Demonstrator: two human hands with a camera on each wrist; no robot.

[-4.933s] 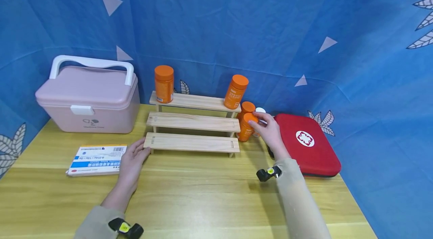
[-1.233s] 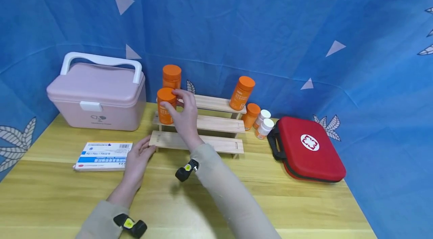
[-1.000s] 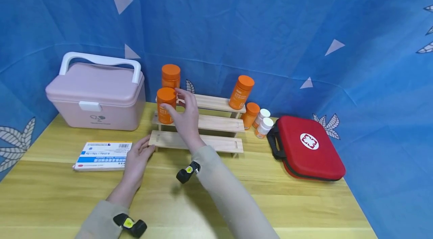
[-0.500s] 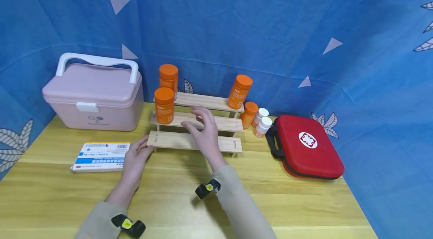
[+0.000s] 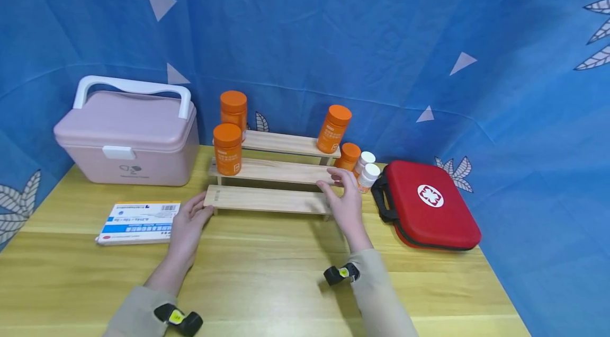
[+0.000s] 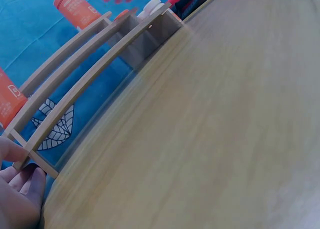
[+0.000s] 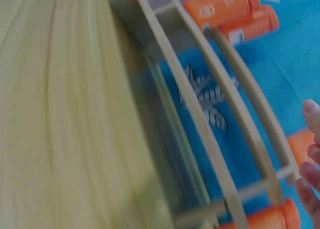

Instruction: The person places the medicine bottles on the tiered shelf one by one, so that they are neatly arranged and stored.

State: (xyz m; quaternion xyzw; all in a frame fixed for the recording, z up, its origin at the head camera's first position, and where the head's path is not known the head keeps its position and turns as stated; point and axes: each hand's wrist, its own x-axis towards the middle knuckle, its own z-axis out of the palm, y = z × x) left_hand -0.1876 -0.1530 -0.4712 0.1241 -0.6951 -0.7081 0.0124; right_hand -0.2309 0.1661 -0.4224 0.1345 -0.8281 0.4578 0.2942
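A three-step wooden rack (image 5: 271,199) stands on the table. My left hand (image 5: 185,228) grips the left end of its lowest step; the left wrist view shows the fingers (image 6: 11,150) about the end post. On the middle step's left end is an orange bottle (image 5: 227,152), in front of another orange bottle (image 5: 233,106) on the top step. A third orange bottle (image 5: 334,130) occupies the top step's right end. My right hand (image 5: 347,204) hovers over the rack's right end, fingers parted, holding nothing. Just beyond it are an orange bottle (image 5: 350,155) and two white-capped bottles (image 5: 369,175).
A red first-aid case (image 5: 431,204) with a black handle lies at the right. To the left, a pink medicine box (image 5: 126,141) with a white handle stands behind a flat white-and-blue carton (image 5: 138,223). A blue curtain hangs behind the table.
My right hand carried an orange bottle from the rack's right side to the middle step's left end, let it go, and moved back right. My left hand stayed at the rack's left end.
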